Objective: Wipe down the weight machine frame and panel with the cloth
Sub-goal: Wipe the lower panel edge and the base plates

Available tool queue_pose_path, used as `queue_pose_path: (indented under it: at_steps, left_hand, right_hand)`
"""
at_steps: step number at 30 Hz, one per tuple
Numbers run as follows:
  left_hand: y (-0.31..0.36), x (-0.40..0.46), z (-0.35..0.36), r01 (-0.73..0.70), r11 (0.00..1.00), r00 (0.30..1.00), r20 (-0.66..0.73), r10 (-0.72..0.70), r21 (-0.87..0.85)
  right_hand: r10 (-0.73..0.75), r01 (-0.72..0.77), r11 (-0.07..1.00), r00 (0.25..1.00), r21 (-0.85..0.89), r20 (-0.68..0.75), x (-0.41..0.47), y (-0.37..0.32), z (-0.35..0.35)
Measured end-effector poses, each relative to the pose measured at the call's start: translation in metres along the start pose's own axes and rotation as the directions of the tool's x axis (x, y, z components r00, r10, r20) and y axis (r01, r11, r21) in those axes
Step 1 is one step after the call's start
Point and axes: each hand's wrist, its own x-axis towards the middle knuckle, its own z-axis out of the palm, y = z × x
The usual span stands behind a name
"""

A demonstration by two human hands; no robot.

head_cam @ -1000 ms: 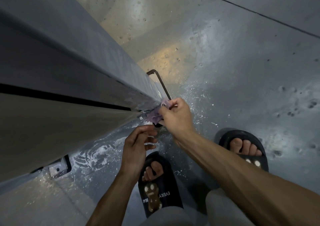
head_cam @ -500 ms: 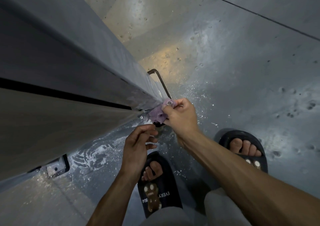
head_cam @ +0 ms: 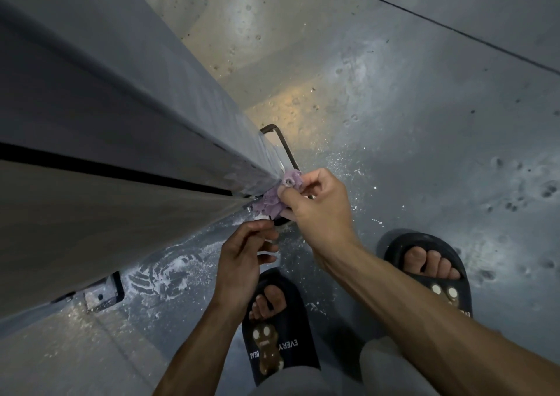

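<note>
One cloth: crumpled purple rag (head_cam: 274, 200) has crept slightly up the grey metal machine frame (head_cam: 169, 113) base.
Right hand (head_cam: 318, 210): grip pinches it.
Left hand (head_cam: 245, 259): loosely curled, empty.
Meaning: the bottom corner looks nearly wiped.

The scene is dim and bluish-grey. A warm yellow patch of light falls on the floor (head_cam: 303, 101) beyond the machine frame (head_cam: 127, 116), and a paler sheen spreads across the concrete to the right. The frame's near faces lie in shade. Wide-angle distortion bends lines toward the edges, where the picture darkens and softens; the centre stays fairly sharp.
</note>
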Motion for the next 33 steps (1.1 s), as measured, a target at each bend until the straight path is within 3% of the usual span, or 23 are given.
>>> queue_pose_path:
  at_steps: [8,22,30,33]
  left_hand:
    - [0.004,-0.002,0.001,0.008,1.000,1.000,-0.009,-0.008,-0.006]
    - [0.008,-0.013,-0.002,0.068,0.993,0.985,-0.151,-0.082,-0.095]
    - [0.004,-0.010,-0.005,0.049,0.997,0.996,-0.078,-0.053,-0.059]
    - [0.002,-0.011,-0.004,0.054,0.996,0.995,-0.080,-0.059,-0.064]
  right_hand:
    - [-0.009,0.011,0.999,0.999,-0.039,0.031,-0.008,-0.018,-0.006]
    - [0.267,-0.293,0.954,0.926,0.060,0.266,-0.036,-0.010,0.029]
    - [0.299,-0.305,0.903,0.952,0.301,0.068,-0.025,-0.013,0.003]
    - [0.310,-0.322,0.909,0.947,0.263,0.086,-0.033,-0.010,-0.010]
